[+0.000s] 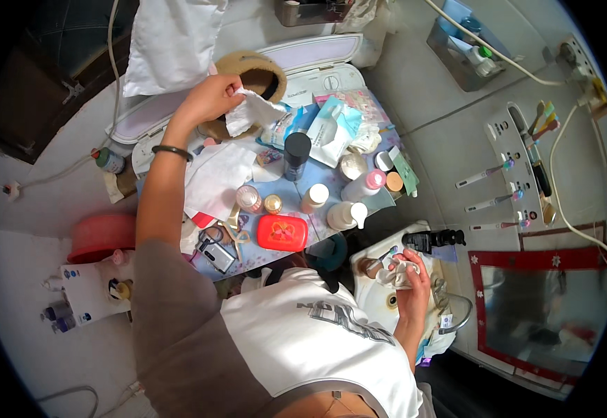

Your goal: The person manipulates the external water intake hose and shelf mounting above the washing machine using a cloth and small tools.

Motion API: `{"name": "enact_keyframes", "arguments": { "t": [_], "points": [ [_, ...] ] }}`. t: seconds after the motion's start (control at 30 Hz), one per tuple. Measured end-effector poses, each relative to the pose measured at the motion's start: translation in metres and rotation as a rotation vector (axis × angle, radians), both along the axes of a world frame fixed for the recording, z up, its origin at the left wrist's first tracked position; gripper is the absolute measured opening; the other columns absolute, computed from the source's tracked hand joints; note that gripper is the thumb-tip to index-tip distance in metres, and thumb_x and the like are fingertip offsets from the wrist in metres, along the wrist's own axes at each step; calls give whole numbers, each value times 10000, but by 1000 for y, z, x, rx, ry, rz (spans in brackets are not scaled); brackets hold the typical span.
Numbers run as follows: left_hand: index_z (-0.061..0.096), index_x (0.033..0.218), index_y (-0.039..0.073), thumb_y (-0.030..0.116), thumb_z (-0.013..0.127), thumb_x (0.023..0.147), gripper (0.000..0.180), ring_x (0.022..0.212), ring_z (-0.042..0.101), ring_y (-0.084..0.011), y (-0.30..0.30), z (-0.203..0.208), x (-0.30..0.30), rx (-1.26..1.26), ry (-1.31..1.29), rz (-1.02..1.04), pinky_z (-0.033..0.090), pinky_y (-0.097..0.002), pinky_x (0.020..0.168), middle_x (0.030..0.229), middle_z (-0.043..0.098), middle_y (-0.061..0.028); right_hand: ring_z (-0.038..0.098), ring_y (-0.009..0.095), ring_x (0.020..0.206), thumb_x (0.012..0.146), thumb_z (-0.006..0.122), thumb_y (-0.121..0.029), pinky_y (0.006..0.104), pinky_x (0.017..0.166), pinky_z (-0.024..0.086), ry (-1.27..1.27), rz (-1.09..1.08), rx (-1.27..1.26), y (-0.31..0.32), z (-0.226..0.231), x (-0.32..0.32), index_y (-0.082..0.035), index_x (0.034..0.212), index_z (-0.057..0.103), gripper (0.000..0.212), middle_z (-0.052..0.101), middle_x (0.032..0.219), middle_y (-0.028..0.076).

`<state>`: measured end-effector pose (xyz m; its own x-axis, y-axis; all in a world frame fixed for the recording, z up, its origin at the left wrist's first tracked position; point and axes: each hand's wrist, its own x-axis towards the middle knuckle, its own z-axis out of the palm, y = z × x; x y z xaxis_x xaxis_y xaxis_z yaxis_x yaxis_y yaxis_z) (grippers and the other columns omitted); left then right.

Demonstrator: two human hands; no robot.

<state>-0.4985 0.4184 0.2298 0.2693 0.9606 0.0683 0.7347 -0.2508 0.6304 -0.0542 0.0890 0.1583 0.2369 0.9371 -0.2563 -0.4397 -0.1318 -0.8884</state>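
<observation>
Nearest: the right hand [418, 279], off the table's right end above the white sink [367, 301], has its fingers closed around a crumpled whitish cloth [391, 276]. A black pump bottle [422, 242] stands just beyond it.

Middle: on the flowered table cover [251, 263], a red soap box [282, 232] sits near the front edge, small bottles behind it. A white sheet [213, 177] lies spread on the left, in neither hand.

Farther: the left hand [213, 99] reaches over the table's back left, thumb and fingers pinched narrow on a small white piece [253, 113]. The piece hangs in front of a tan fuzzy ring [237, 65], left of the wipes packs [335, 132]. A white cloth [174, 45] hangs behind.

Progress (judgement): cloth handling looks part-way. Done: one piece taken up in each hand. Left: both are yet to be set down or let go; the spread sheet looks unattended.

Uncertain: whether the left piece touches the ring; cannot tell. Cloth or paper: unclear for both held pieces. Right fingertips are partly lost against the crumpled folds. The torso cuts off the table's near edge; the fisheye rim is black.
</observation>
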Motion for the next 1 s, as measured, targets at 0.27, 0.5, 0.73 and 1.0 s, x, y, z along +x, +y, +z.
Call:
{"name": "enact_keyframes", "arguments": {
  "t": [0.27, 0.5, 0.73, 1.0],
  "points": [
    [599, 1151, 22, 30, 616, 953, 198, 693, 591, -61, -141, 69, 85, 104, -703, -147, 495, -207, 598, 844, 629, -5, 631, 162, 904, 966, 635, -220, 299, 825, 515, -228, 161, 106, -17, 6, -11, 38, 1357, 527, 481, 679, 1012, 108],
    [666, 1110, 90, 135, 672, 907, 208, 691, 615, -105, -261, -20, 202, -371, -475, -611, 497, -286, 639, 886, 674, -36, 626, 112, 864, 1012, 596, -274, 237, 698, 513, -33, 331, 29, -26, -19, -27, 16, 1352, 527, 452, 668, 1071, 76],
    [633, 1191, 102, 179, 726, 873, 339, 672, 644, -186, -324, -88, 221, -187, -359, -558, 510, -325, 634, 1009, 648, -74, 611, 75, 755, 960, 650, -107, 228, 606, 491, -47, 133, -257, -60, -53, -23, -10, 1056, 696, 144, 692, 935, 26],
    [493, 1379, 2, 266, 746, 915, 591, 896, 639, -116, -329, -215, 227, -1183, -785, -243, 488, -249, 724, 1142, 660, -61, 634, 136, 957, 796, 627, 117, 281, 840, 511, -559, 193, -134, -67, -114, -10, -27, 1089, 643, 327, 693, 1034, 57]
  ]
}}
